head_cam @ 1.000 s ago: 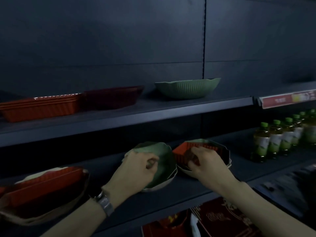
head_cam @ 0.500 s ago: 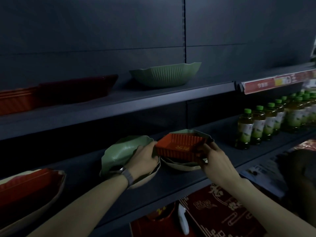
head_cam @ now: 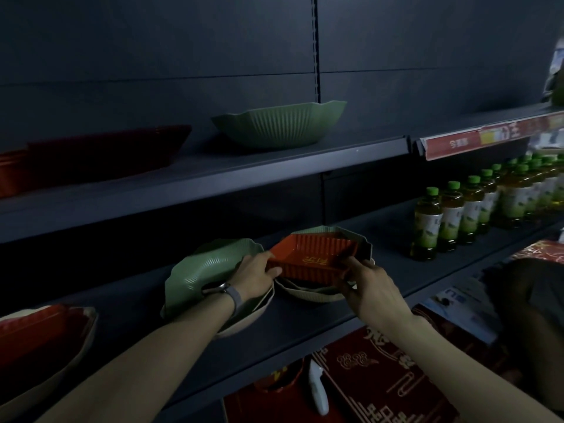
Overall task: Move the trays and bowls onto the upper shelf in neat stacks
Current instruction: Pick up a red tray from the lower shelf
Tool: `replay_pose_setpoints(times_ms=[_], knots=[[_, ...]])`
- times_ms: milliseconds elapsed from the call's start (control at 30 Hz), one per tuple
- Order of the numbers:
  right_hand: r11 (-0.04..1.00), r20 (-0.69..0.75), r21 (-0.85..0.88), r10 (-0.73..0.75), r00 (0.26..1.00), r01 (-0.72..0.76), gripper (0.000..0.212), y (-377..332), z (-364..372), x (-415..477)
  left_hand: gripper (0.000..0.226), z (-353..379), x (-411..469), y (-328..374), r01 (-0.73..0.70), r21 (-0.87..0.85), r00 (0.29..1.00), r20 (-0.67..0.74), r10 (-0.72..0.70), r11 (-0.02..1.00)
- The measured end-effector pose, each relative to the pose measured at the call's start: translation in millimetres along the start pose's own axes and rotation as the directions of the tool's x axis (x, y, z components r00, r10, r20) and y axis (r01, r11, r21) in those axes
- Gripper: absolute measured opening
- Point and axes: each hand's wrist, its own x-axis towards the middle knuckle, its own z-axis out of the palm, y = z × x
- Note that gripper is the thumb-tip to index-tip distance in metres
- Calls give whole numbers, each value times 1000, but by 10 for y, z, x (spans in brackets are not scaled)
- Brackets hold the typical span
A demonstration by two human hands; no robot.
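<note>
The left hand (head_cam: 256, 274) grips the left end of the red tray (head_cam: 308, 259) with curled fingers, and the right hand (head_cam: 370, 290) pinches the right end; the tray hangs a little tilted just above the stack of pale bowls (head_cam: 314, 296) on the lower shelf (head_cam: 305, 317); a green bowl (head_cam: 207, 270) leans beside the left wrist. I think it is best to bring the tray level, lift it clear of the bowl rims, then pass it over the front edge of the upper shelf (head_cam: 274, 167) and set it squarely into the dark red trays (head_cam: 103, 151) at the left there. The tray is rectangular, orange-red, with ribbed walls and a gold mark inside.
</note>
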Motion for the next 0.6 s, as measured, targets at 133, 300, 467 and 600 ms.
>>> replay_pose_setpoints(times_ms=[133, 300, 467, 600], knots=[[1000, 18, -8, 20, 1000, -20, 20, -30, 22, 13, 27, 19, 9, -44, -18, -48, 998, -54, 16, 999], [999, -2, 25, 38, 999, -38, 13, -69, 15, 33, 20, -19, -45, 10, -63, -64, 993, -108, 56, 996], [998, -39, 51, 44, 998, -42, 11, -83, -58, 0, 11, -115, -203, 91, -112, -87, 983, -154, 98, 990], [997, -78, 47, 64, 995, -60, 44, -95, -170, -96, 15, -214, -397, 163, -148, -92, 973, -194, 128, 985]])
